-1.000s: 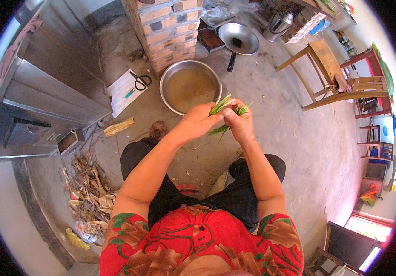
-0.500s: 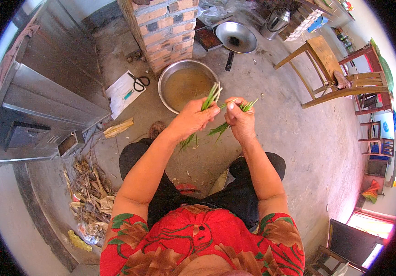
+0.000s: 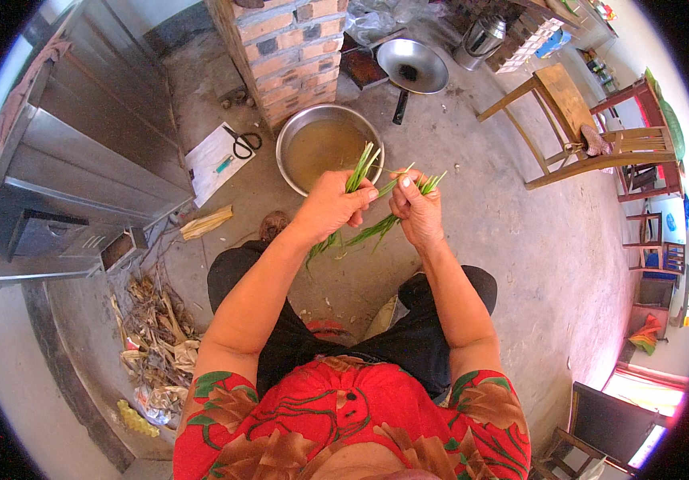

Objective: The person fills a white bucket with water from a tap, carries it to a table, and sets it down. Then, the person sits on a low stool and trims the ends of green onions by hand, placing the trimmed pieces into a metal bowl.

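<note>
Right now both hands are up in front of the person's knees, close together, and each one is closed on thin green stalks. The left hand [image 3: 330, 206] has its fingers curled shut around a small bunch of green stalks [image 3: 358, 170]. The cut tips stick up past the thumb, and the long leaves [image 3: 324, 242] hang down under the hand. The right hand [image 3: 415, 210] sits just beside it, fingers pressed together, pinching a second bunch [image 3: 427, 184] whose tips point up and away to the right. More green leaves [image 3: 376, 230] run slanting between the two hands, but how they join the bunches is hard to tell.

Just past the hands, on the ground, stands a round metal bowl [image 3: 296, 124] with brownish water in it. To the left of the hands lies a dry corn husk [image 3: 205, 223]. Farther left and beyond it is a white board [image 3: 204, 164] with black scissors [image 3: 242, 142] on top. Behind the bowl rises a brick pillar [image 3: 288, 48]. Past the right hand, farther away, a dark pan [image 3: 412, 66] sits on the ground, and a wooden chair [image 3: 564, 100] stands well off to the right.
</note>
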The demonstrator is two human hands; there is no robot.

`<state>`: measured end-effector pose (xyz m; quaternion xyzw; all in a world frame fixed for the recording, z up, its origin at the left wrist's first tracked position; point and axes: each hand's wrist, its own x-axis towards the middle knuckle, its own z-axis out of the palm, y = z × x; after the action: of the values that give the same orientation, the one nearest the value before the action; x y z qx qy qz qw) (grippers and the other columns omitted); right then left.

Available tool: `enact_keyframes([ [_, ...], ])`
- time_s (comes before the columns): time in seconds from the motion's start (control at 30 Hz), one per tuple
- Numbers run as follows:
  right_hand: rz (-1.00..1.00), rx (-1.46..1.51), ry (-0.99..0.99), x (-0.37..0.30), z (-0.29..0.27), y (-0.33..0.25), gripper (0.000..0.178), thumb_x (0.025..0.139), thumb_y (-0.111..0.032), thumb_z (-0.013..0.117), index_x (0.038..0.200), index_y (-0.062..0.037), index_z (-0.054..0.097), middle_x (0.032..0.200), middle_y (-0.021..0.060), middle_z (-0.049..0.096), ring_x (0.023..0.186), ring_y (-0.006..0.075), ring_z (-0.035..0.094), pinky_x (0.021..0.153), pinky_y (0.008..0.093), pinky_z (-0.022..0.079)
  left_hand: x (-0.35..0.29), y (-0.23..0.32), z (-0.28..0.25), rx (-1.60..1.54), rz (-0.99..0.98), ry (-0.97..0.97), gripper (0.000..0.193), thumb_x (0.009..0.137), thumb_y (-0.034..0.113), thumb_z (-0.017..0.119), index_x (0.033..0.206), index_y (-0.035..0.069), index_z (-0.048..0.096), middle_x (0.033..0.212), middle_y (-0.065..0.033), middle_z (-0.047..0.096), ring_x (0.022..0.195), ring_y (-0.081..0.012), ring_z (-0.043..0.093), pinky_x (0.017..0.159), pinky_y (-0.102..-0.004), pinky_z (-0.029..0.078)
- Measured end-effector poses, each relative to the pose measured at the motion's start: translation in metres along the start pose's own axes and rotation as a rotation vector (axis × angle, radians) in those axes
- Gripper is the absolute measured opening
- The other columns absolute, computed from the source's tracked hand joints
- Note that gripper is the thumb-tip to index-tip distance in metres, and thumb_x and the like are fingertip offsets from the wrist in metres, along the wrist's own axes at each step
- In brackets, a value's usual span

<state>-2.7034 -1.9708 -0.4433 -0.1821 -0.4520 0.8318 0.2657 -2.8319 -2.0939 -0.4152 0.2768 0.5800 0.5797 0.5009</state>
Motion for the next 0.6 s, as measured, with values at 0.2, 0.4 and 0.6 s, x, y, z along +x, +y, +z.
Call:
enact_keyframes([
  [0.2, 0.034, 0.118, 0.05, 0.001, 0.001, -0.004, 0.014, 0.085, -0.018, 0.062, 0.088, -0.0043, 0.06, 0.055, -0.0042, 0.041, 0.043, 0.005, 0.029, 0.039, 0.021, 0.021, 0.005, -0.009, -0.014, 0.117, 0.085, 0.159, 0.015, 0.088, 0.015, 0.058, 0.088, 0.0, 0.06, 0.077, -0.0047, 0.061, 0.067, -0.0128, 0.059, 0.057, -0.0261, 0.048],
  [0.4, 0.037, 0.075, -0.082, 0.001, -0.009, -0.004, 0.015, 0.085, -0.021, 0.063, 0.087, -0.0063, 0.059, 0.058, -0.0032, 0.045, 0.044, 0.0055, 0.03, 0.042, 0.0215, 0.023, 0.007, -0.002, -0.034, 0.406, 0.395, 0.658, 0.019, 0.092, 0.02, 0.052, 0.093, 0.004, 0.062, 0.087, -0.0031, 0.065, 0.083, -0.0127, 0.061, 0.064, -0.0277, 0.049],
  [0.6, 0.113, -0.058, -0.132, -0.002, -0.006, 0.007, 0.016, 0.083, -0.021, 0.066, 0.083, -0.0057, 0.06, 0.059, -0.0037, 0.047, 0.047, 0.0049, 0.036, 0.042, 0.02, 0.026, -0.001, 0.014, -0.016, 0.266, 0.275, 0.357, 0.022, 0.089, 0.024, 0.057, 0.096, 0.004, 0.064, 0.087, -0.0021, 0.064, 0.078, -0.0094, 0.058, 0.063, -0.0241, 0.047],
])
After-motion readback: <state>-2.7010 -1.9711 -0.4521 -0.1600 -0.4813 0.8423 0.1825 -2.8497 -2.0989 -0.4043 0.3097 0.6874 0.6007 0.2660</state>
